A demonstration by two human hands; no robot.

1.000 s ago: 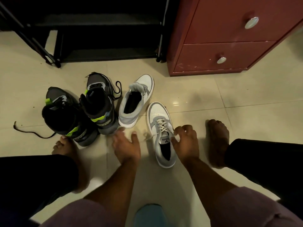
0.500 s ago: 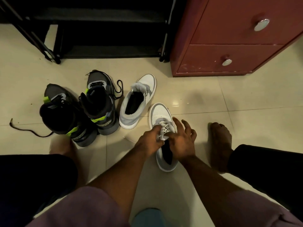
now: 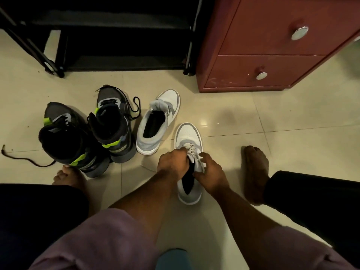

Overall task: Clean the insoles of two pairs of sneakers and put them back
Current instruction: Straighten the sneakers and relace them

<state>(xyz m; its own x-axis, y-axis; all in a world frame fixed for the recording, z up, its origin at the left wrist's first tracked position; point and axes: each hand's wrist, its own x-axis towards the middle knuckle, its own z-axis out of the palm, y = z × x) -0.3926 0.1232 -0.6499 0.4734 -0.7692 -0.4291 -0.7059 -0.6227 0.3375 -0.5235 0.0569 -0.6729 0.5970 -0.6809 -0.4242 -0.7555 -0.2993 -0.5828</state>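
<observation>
Early stage of task, by the look of things; no insole seen outside any shoe, no cloth or brush in view.

Near white-and-grey lace-up leather sneaker [image 3: 188,139] flat on cream glossy floor tiles [image 3: 272,123], toe pointing away, heel toward the camera. Left hand [image 3: 172,162] curled over the laces and tongue at the shoe's left side, fingertips tucked into the lacing; right hand [image 3: 211,173] curled around the right edge of the collar, fingers hooked on the upper. Both hands clamped on this one shoe. Dark lining or insole visible down the opening; which of the two, cannot tell.

Second white-and-grey sneaker [image 3: 158,122] just beside, further away and to the left, tongue pulled up, opening wide, dark inside. Insole in or out: cannot tell.

Pair of black high-top sneakers with neon-green straps [image 3: 85,137] to the left, touching each other, laces loose, one loose black lace [image 3: 23,159] trailing on the floor. Interiors too dark to judge.

Judgement: opening of the first shoe in hand, likely loosening laces or spreading the collar ahead of pulling the insole. Left to do: apparently all removal, cleaning and refitting.

Red-brown two-drawer cabinet with round metal knobs [image 3: 272,45] and black metal shoe rack [image 3: 116,36] behind.
</observation>
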